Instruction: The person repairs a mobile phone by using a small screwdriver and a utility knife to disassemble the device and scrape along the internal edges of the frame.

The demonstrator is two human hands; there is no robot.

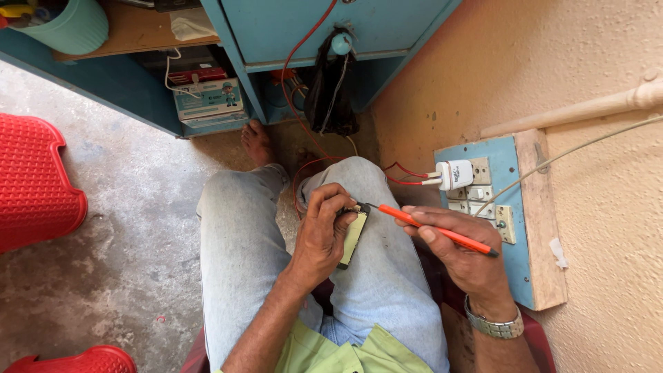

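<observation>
My left hand (323, 231) grips a small flat rectangular device (353, 236) with a pale green face, resting it on my right knee. My right hand (452, 252) holds a thin orange tool (431, 229) with a dark rear end like a pen. Its metal tip touches the top edge of the device, by my left fingers. A metal watch (493, 323) sits on my right wrist. I sit in light jeans, with one bare foot (257, 144) on the floor.
A blue switchboard (514, 235) on the peach wall holds a white plug adapter (454, 174) with red wires (304, 131) running to a blue cabinet (311, 27). A black bag (330, 90) hangs there. A red plastic stool (31, 179) stands left. Boxes (206, 100) sit under the shelf.
</observation>
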